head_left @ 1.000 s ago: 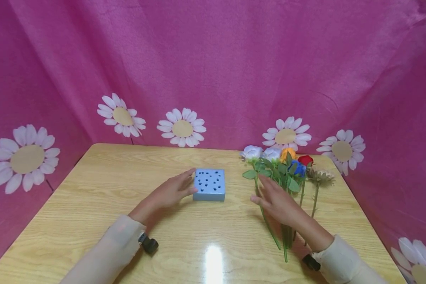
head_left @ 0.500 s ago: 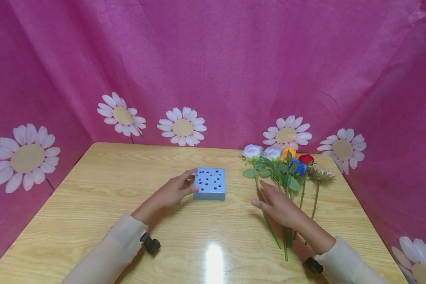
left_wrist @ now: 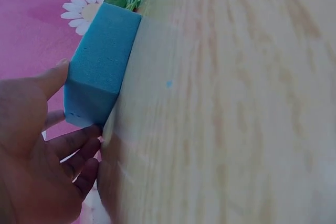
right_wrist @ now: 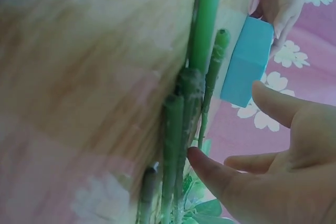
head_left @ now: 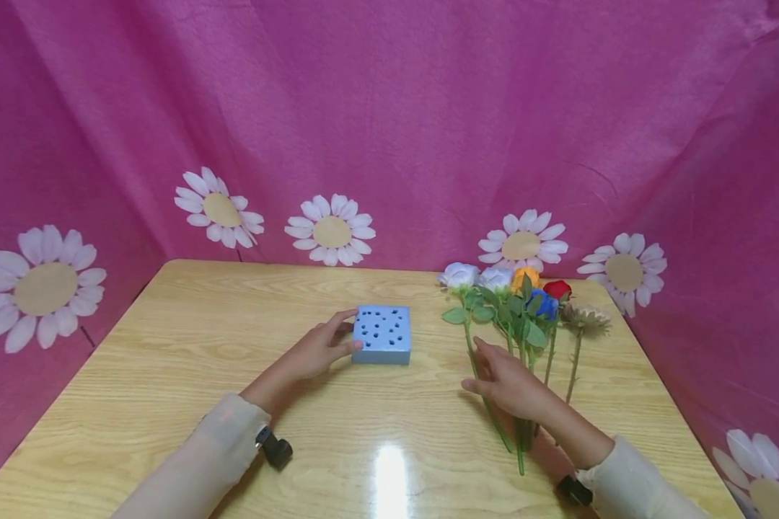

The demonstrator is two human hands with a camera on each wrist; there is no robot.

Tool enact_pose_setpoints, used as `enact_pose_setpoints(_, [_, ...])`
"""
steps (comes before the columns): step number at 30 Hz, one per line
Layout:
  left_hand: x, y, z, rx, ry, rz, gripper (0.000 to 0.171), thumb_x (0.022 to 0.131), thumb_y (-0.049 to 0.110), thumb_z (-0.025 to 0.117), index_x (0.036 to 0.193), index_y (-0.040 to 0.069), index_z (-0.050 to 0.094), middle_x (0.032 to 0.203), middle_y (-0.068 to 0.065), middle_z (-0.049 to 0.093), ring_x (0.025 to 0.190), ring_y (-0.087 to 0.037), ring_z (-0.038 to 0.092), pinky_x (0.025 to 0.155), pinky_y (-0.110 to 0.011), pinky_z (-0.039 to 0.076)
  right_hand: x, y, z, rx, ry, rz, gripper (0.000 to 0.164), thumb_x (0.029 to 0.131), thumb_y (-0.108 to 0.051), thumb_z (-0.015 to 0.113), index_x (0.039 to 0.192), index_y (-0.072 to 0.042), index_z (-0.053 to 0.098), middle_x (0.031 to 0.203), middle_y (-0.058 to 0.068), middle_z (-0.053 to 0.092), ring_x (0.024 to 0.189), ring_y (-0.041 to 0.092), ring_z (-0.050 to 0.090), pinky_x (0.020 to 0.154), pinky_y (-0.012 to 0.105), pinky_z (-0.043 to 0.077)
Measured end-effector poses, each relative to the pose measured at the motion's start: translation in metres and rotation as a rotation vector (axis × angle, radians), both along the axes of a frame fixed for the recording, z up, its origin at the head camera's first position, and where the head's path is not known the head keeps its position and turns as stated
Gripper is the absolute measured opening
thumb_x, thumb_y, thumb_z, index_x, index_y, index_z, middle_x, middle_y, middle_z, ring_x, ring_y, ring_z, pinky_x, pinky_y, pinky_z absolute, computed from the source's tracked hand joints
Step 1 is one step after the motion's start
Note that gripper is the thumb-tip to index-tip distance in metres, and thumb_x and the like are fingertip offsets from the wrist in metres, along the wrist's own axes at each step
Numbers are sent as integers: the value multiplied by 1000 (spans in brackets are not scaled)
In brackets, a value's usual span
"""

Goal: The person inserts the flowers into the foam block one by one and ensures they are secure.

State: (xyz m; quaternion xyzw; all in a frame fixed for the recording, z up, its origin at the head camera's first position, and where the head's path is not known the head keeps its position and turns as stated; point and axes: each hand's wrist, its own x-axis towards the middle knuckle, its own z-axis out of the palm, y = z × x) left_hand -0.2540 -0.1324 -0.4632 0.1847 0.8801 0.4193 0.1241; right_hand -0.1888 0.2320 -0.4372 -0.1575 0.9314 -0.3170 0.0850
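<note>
A light blue foam block (head_left: 381, 333), its top dotted with holes, sits on the wooden table. My left hand (head_left: 319, 350) holds its left end; in the left wrist view, the thumb (left_wrist: 55, 80) meets the upper edge while the fingers (left_wrist: 79, 156) curl at the lower edge. To the right lie several artificial flowers: two pale lilac roses (head_left: 458, 275), an orange rose (head_left: 526, 277), a blue rose (head_left: 544, 305), a red rose (head_left: 557, 290) and a beige flower (head_left: 584, 317). Over their green stems (head_left: 493, 418) hovers my right hand (head_left: 514, 386), thumb and forefinger spread, nothing between them.
The wooden table (head_left: 221, 317) has a bright light reflection near its front. Pink cloth (head_left: 389, 130) printed with large daisies hangs behind and along both sides. Dark wrist cameras (head_left: 274, 448) sit at both sleeve cuffs.
My right hand has drawn slightly back toward me over the stems. My left hand has settled closer against the block's left end. The flowers have stayed put.
</note>
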Motion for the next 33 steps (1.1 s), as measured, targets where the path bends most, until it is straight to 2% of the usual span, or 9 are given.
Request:
enact_pose_setpoints(8, [0, -1, -3, 20, -18, 6, 72, 103, 40, 62, 164, 24, 26, 157, -17, 47, 150, -39, 35, 122, -60, 23, 2, -1, -3, -6, -1, -38, 85, 94, -22, 77, 155, 13, 29, 145, 35, 50, 134, 52, 49, 107, 64, 42])
enact_pose_setpoints(11, [-1, -2, -4, 27, -24, 5, 72, 104, 41, 62, 164, 25, 26, 157, -17, 47, 150, -40, 34, 122, -61, 22, 2, -2, -6, -5, -8, -59, 86, 91, -19, 80, 154, 14, 30, 143, 34, 52, 130, 50, 52, 106, 62, 43])
enact_pose_setpoints(18, [-2, -2, -5, 37, -12, -8, 73, 104, 40, 62, 164, 23, 26, 157, -19, 47, 151, -40, 33, 122, -62, 21, 1, -2, -11, -57, -36, -95, 83, 85, -13, 85, 148, 15, 39, 134, 29, 60, 120, 43, 60, 102, 56, 49])
enact_pose_setpoints(25, [-2, -2, -6, 31, -25, -3, 73, 103, 42, 62, 164, 25, 25, 157, -18, 47, 151, -40, 32, 122, -62, 20, -2, -1, -13, -144, -123, -175, 73, 83, -8, 86, 142, 14, 47, 121, 19, 63, 109, 31, 62, 98, 50, 50])
enact_pose_setpoints(28, [-1, -2, -5, 28, -36, 1, 73, 103, 43, 62, 164, 26, 25, 158, -17, 46, 152, -40, 31, 122, -62, 19, -4, -1, -13, -140, -135, -190, 69, 82, -8, 87, 137, 13, 51, 114, 15, 62, 104, 27, 61, 92, 45, 51])
enact_pose_setpoints(33, [-1, -1, -4, 27, -40, 9, 73, 103, 43, 63, 164, 26, 25, 158, -17, 46, 152, -40, 31, 122, -62, 19, -7, -4, -12, -80, -92, -158, 61, 80, -5, 87, 129, 13, 55, 108, 14, 64, 97, 25, 61, 84, 42, 52])
